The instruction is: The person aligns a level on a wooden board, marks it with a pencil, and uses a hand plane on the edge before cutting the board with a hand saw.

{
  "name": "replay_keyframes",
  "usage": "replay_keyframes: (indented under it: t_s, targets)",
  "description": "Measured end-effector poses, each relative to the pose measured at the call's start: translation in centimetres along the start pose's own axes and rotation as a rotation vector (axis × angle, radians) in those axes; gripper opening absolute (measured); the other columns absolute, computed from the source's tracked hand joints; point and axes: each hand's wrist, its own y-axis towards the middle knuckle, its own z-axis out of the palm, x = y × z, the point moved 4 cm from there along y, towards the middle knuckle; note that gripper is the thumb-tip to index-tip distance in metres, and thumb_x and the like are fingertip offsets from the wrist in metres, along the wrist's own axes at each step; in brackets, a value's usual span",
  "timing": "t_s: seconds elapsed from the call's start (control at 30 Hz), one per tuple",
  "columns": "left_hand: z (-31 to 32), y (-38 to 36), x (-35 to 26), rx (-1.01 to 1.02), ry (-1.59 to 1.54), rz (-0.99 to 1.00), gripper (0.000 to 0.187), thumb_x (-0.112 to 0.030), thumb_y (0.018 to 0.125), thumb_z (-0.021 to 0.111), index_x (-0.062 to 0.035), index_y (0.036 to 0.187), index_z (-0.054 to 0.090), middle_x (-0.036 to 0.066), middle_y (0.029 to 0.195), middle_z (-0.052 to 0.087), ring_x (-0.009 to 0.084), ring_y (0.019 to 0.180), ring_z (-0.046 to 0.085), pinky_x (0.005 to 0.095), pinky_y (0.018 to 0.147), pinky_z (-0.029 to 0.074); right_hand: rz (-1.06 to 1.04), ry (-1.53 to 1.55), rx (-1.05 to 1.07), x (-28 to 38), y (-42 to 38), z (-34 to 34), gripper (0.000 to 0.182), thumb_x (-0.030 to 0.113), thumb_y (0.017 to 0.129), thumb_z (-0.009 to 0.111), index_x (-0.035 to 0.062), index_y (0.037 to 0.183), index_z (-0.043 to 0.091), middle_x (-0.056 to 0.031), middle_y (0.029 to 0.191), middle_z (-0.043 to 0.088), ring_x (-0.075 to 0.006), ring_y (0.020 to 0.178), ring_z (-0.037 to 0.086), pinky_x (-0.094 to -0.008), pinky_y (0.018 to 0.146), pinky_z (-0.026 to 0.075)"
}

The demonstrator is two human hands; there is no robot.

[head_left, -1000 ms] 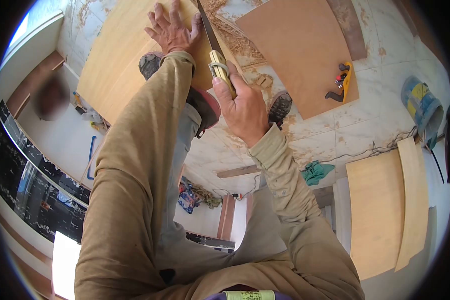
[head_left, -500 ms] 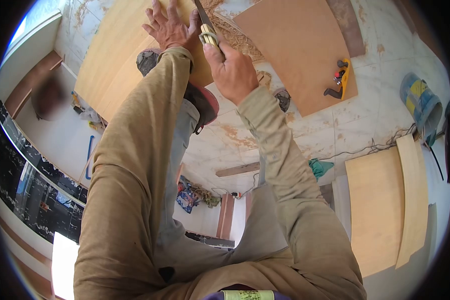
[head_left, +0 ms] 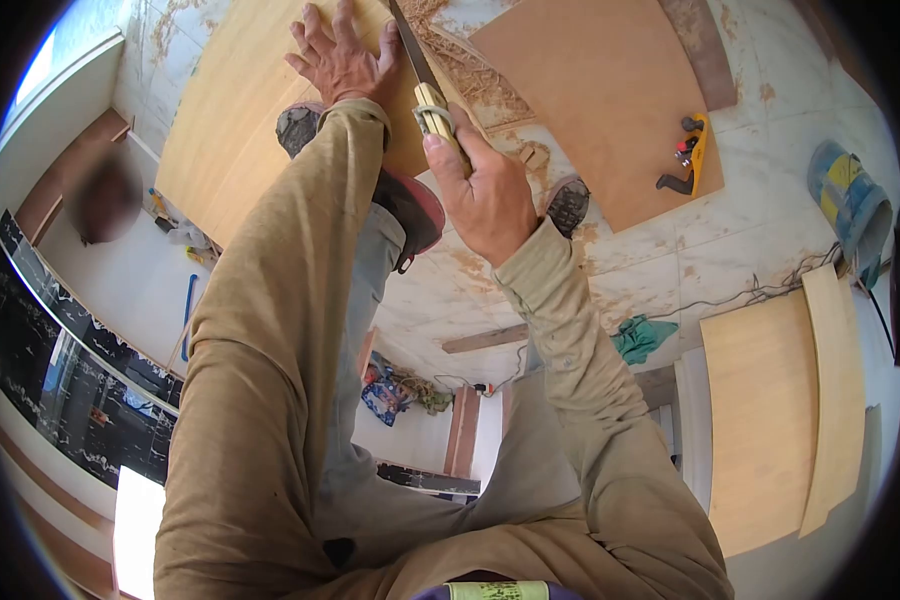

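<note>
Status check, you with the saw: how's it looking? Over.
Right hand grips saw. Left hand spread on pale board, thumb close to saw. Yellow plane aside on brown board.

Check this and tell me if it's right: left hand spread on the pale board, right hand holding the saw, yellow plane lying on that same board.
Not quite: the plane is not on the pale board; the head view shows it on the brown board. The rest stands: left hand spread on the pale board, right hand holding the saw.
</note>
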Motion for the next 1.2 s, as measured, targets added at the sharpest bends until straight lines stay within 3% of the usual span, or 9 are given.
replay_keyframes:
  t_s: [0.23, 0.4, 0.47, 0.6, 0.73, 0.9, 1.03, 1.13, 1.2]
  targets:
    - [1.2, 0.2, 1.8, -0.006, 0.062, 0.039, 0.076, -0.061, 0.092, 0.062, -0.0209, 0.154, 0.042, 0.020, 0.162, 0.023, 0.0472, 0.154, 0.013, 0.0694, 0.120, 0.006, -0.086, -0.017, -0.023, -0.4, 4.0, 1.5, 0.060, 0.045, 0.103, 0.056, -0.0040, 0.138, 0.059, -0.0258, 0.072, 0.068, -0.0421, 0.066, 0.070, -0.0496, 0.061, 0.055]
    - [0.2, 0.0, -0.1, -0.015, 0.002, 0.009, 0.076, -0.062, 0.092, 0.062, -0.0225, 0.154, 0.042, 0.019, 0.162, 0.024, 0.0471, 0.153, 0.014, 0.0702, 0.119, 0.007, -0.032, 0.039, -0.018, -0.2, -1.1, -0.4, 0.061, 0.045, 0.102, 0.057, -0.0045, 0.138, 0.058, -0.0277, 0.076, 0.068, -0.0432, 0.068, 0.070, -0.0516, 0.063, 0.055]
    - [0.2, -0.3, 0.6, -0.011, 0.015, 0.014, 0.076, -0.062, 0.092, 0.061, -0.0227, 0.154, 0.042, 0.019, 0.162, 0.024, 0.0471, 0.154, 0.014, 0.0702, 0.119, 0.007, 0.038, 0.000, 0.033, 0.1, -0.3, -0.3, 0.061, 0.045, 0.102, 0.058, -0.0042, 0.139, 0.057, -0.0282, 0.076, 0.068, -0.0440, 0.070, 0.070, -0.0518, 0.064, 0.055]
    - [0.7, 0.1, 1.1, -0.016, 0.019, 0.030, 0.077, -0.062, 0.092, 0.061, -0.0229, 0.155, 0.041, 0.019, 0.163, 0.023, 0.0470, 0.154, 0.014, 0.0700, 0.120, 0.007, -0.051, 0.000, 0.002, 0.0, 3.6, 1.3, 0.061, 0.045, 0.102, 0.057, -0.0029, 0.141, 0.056, -0.0288, 0.077, 0.068, -0.0466, 0.074, 0.070, -0.0521, 0.068, 0.056]
    - [0.3, 0.0, 0.2, -0.024, 0.014, 0.003, 0.075, -0.062, 0.092, 0.062, -0.0248, 0.154, 0.041, 0.017, 0.162, 0.025, 0.0470, 0.153, 0.016, 0.0705, 0.119, 0.010, 0.029, 0.005, 0.020, -0.7, -2.4, -0.6, 0.063, 0.049, 0.103, 0.055, -0.0027, 0.138, 0.059, -0.0290, 0.079, 0.070, -0.0471, 0.077, 0.070, -0.0523, 0.070, 0.056]
    - [0.9, 0.1, 1.4, -0.011, 0.055, 0.041, 0.075, -0.060, 0.092, 0.063, -0.0246, 0.154, 0.041, 0.018, 0.163, 0.024, 0.0464, 0.154, 0.014, 0.0694, 0.119, 0.010, -0.078, -0.034, -0.023, -0.2, 4.6, 1.7, 0.063, 0.049, 0.103, 0.053, -0.0031, 0.139, 0.058, -0.0284, 0.080, 0.070, -0.0482, 0.078, 0.070, -0.0538, 0.070, 0.057]
    - [0.3, 0.1, 0.4, -0.007, 0.031, 0.020, 0.076, -0.059, 0.092, 0.063, -0.0251, 0.155, 0.040, 0.017, 0.163, 0.023, 0.0461, 0.154, 0.014, 0.0702, 0.119, 0.010, -0.008, 0.004, 0.008, -1.0, -0.8, 0.0, 0.063, 0.048, 0.102, 0.055, -0.0035, 0.139, 0.059, -0.0269, 0.075, 0.070, -0.0450, 0.072, 0.071, -0.0515, 0.066, 0.057]
    - [0.0, 0.0, -0.2, -0.018, -0.009, 0.001, 0.076, -0.060, 0.091, 0.063, -0.0262, 0.155, 0.039, 0.017, 0.163, 0.023, 0.0464, 0.154, 0.014, 0.0713, 0.119, 0.010, -0.085, 0.048, -0.064, -0.9, -1.3, -0.4, 0.063, 0.047, 0.102, 0.056, -0.0037, 0.139, 0.059, -0.0266, 0.072, 0.069, -0.0445, 0.068, 0.070, -0.0510, 0.064, 0.056]
    - [0.3, -0.3, 0.2, -0.018, -0.004, 0.013, 0.077, -0.061, 0.091, 0.063, -0.0271, 0.156, 0.039, 0.016, 0.163, 0.024, 0.0465, 0.154, 0.014, 0.0717, 0.119, 0.010, -0.110, 0.004, -0.081, -1.2, 2.7, 1.3, 0.062, 0.047, 0.102, 0.055, -0.0033, 0.137, 0.060, -0.0284, 0.077, 0.069, -0.0448, 0.073, 0.070, -0.0515, 0.067, 0.056]
